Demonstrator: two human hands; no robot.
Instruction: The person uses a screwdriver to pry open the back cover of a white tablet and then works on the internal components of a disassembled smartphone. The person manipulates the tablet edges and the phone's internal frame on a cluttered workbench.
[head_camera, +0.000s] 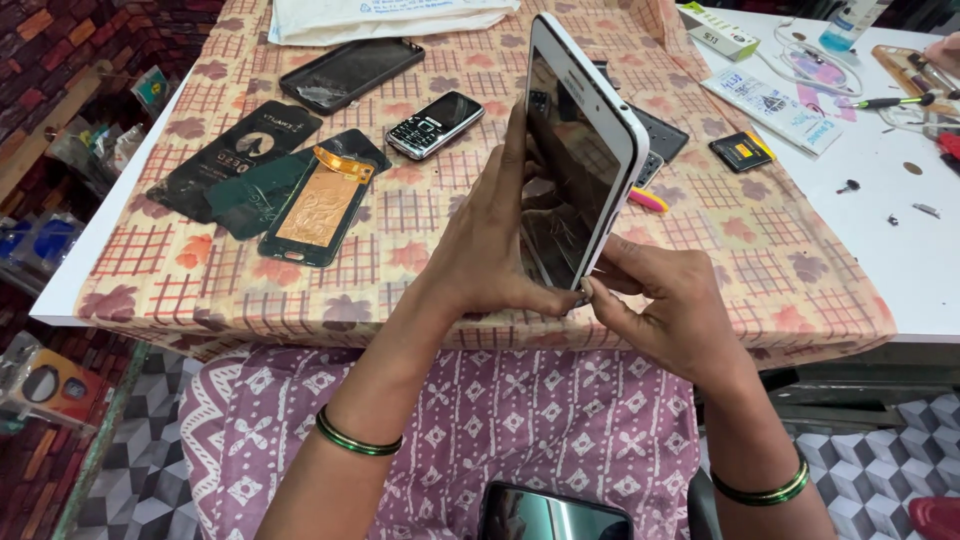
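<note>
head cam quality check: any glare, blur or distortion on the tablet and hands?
Head view: even, soft light, shadows faint. The white tablet is sharp, and its dark screen mirrors the left hand rather than blowing out. The right hand at its lower corner is in focus too. Wide-angle distortion bends the table edge and splays the corners. The dark phone at the bottom shows a bright reflection.

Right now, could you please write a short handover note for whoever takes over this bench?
Left hand: holds the white tablet upright on edge, palm across its dark screen.
Right hand: fingertips at the tablet's lower corner, at the casing seam.
On the checked cloth: keypad phone, dark back covers, small battery.
Done: casing shows no opening.
Left: work at that corner seam, seemingly.
</note>
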